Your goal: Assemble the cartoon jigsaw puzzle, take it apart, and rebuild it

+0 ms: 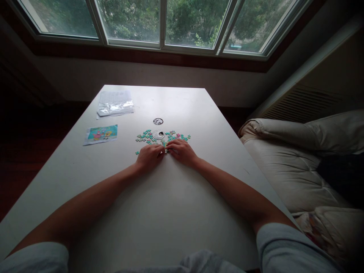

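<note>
Small jigsaw puzzle pieces [145,135], mostly teal with some pink and yellow, lie scattered on the white table [170,212]. My left hand [150,156] rests at their near edge, its fingers pinched together. From the other side my right hand [181,151] meets it, fingers curled and closed. Between the two sets of fingertips shows a jigsaw puzzle piece [166,148], mostly covered by the fingers. Just beyond the hands, a round silvery ring-shaped object [158,134] sits among the pieces.
A dark-rimmed round hole or disc [158,121] is farther back on the table. At the left lie a colourful cartoon picture sheet [101,134] and a clear plastic bag with paper [116,103]. A cushioned pale sofa [280,163] stands along the right side, and windows [193,22] are ahead.
</note>
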A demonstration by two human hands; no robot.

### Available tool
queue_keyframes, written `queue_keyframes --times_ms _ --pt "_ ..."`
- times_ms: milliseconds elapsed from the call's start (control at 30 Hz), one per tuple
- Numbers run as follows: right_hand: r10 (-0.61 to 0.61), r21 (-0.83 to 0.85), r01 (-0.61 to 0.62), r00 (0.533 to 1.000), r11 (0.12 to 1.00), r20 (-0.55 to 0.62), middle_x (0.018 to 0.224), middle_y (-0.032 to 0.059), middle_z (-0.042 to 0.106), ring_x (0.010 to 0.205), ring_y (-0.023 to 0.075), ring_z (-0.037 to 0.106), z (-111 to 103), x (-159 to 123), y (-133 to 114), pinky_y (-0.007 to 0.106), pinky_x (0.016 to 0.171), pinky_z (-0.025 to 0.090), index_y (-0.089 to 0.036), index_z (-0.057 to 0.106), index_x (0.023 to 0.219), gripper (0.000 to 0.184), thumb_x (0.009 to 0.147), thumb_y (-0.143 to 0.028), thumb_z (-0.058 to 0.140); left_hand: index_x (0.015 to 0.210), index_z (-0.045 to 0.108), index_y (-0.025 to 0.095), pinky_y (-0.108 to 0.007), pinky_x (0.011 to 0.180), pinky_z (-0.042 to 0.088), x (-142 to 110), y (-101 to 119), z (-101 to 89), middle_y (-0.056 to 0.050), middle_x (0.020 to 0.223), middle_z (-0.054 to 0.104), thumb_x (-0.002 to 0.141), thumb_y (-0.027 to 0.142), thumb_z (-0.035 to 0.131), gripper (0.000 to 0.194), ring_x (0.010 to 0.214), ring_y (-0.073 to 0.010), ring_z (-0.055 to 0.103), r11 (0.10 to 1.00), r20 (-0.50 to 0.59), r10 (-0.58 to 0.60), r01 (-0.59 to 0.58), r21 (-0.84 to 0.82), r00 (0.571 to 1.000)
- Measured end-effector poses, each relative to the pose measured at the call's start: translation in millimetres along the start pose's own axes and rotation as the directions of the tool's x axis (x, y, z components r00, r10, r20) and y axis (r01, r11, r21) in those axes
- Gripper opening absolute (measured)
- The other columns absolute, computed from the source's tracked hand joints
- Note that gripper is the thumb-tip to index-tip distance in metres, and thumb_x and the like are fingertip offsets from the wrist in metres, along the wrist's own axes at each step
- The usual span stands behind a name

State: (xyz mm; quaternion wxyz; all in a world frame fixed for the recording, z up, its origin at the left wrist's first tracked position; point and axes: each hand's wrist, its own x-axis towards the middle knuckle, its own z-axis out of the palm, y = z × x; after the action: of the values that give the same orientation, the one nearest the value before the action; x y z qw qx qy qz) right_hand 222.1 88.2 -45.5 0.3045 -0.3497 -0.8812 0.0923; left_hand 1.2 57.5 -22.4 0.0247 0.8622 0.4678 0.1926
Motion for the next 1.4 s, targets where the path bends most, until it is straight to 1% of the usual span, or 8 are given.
queue_keyframes --times_ms 200,367,533,700,867,1067,1267,1400 --pt "0.006 -0.002 -0.006 1.0 1.0 0.003 0.116 0.0045 0.074 0.112 0.0228 0.063 0.5 -0.6 0.6 0.041 0.099 0.045 -0.026 0.074 0.105 0.017 0.095 -0.02 0.064 0.101 0.07 0.027 -0.03 0.07 0.041 0.9 0.7 -3.1 0.001 0.081 0.071 0.088 0.024 0.06 0.017 0.073 -0.0177 0.063 0.986 0.009 -0.114 0.114 -0.124 0.993" --pt "0.006 -0.003 -0.006 1.0 1.0 0.007 0.116 0.0046 0.073 0.111 0.0227 0.064 0.0 -0.5 0.5 0.041 0.099 0.046 -0.027 0.074 0.106 0.018 0.093 -0.019 0.064 0.099 0.072 0.026 -0.034 0.079 0.04 2.6 1.9 -4.4 -0.001 0.084 0.072 0.085 0.029 0.067 0.015 0.081 -0.0199 0.064 0.983 -0.02 -0.151 0.148 -0.113 0.988" --pt "0.012 -0.002 -0.012 1.0 1.0 0.01 0.116 0.0046 0.073 0.112 0.0228 0.063 -0.3 -0.5 0.5 0.042 0.1 0.046 -0.027 0.075 0.107 0.019 0.093 -0.019 0.064 0.097 0.072 0.025 -0.037 0.082 0.038 1.9 1.4 -1.4 -0.003 0.092 0.073 0.086 0.038 0.069 0.017 0.087 -0.022 0.064 0.988 -0.045 -0.138 0.134 -0.083 0.989" --pt "0.011 -0.003 -0.011 1.0 1.0 0.01 0.116 0.0045 0.073 0.111 0.0227 0.064 -0.6 -0.2 -0.1 0.041 0.1 0.046 -0.026 0.074 0.107 0.018 0.094 -0.019 0.064 0.095 0.071 0.025 -0.038 0.083 0.037 0.7 1.4 1.0 -0.003 0.09 0.072 0.087 0.038 0.07 0.015 0.087 -0.0223 0.064 0.992 -0.054 -0.124 0.123 -0.035 0.991" --pt "0.011 -0.001 -0.011 1.0 1.0 0.006 0.115 0.0047 0.074 0.111 0.0229 0.064 -0.6 0.8 -1.1 0.042 0.1 0.046 -0.027 0.075 0.106 0.018 0.093 -0.019 0.065 0.093 0.07 0.025 -0.038 0.082 0.036 0.7 1.6 3.4 -0.004 0.091 0.072 0.088 0.044 0.07 0.02 0.088 -0.0232 0.063 0.994 -0.075 -0.111 0.112 0.002 0.991" --pt "0.006 -0.002 -0.006 1.0 1.0 0.006 0.115 0.0042 0.074 0.111 0.0231 0.064 -0.8 0.7 -1.4 0.042 0.099 0.046 -0.027 0.074 0.106 0.017 0.094 -0.02 0.064 0.094 0.069 0.025 -0.038 0.083 0.037 1.7 2.9 3.1 -0.003 0.09 0.071 0.09 0.036 0.067 0.012 0.085 -0.022 0.063 0.994 -0.074 -0.112 0.113 -0.003 0.991" --pt "0.008 -0.001 -0.008 1.0 1.0 0.003 0.115 0.0045 0.074 0.111 0.0231 0.064 -1.5 0.3 -1.9 0.042 0.098 0.046 -0.027 0.074 0.107 0.017 0.094 -0.021 0.064 0.097 0.071 0.026 -0.038 0.082 0.038 2.0 2.2 2.4 -0.002 0.087 0.07 0.091 0.034 0.065 0.011 0.083 -0.0209 0.062 0.994 -0.058 -0.111 0.109 -0.028 0.992" --pt "0.011 0.004 -0.011 1.0 1.0 0.003 0.115 0.0041 0.074 0.111 0.0229 0.064 -0.9 0.5 -0.9 0.042 0.099 0.046 -0.027 0.074 0.107 0.018 0.095 -0.021 0.063 0.1 0.073 0.027 -0.038 0.083 0.041 0.6 2.3 0.1 -0.004 0.093 0.071 0.093 0.033 0.064 0.014 0.089 -0.0224 0.062 0.998 -0.066 -0.055 0.055 -0.008 0.996"
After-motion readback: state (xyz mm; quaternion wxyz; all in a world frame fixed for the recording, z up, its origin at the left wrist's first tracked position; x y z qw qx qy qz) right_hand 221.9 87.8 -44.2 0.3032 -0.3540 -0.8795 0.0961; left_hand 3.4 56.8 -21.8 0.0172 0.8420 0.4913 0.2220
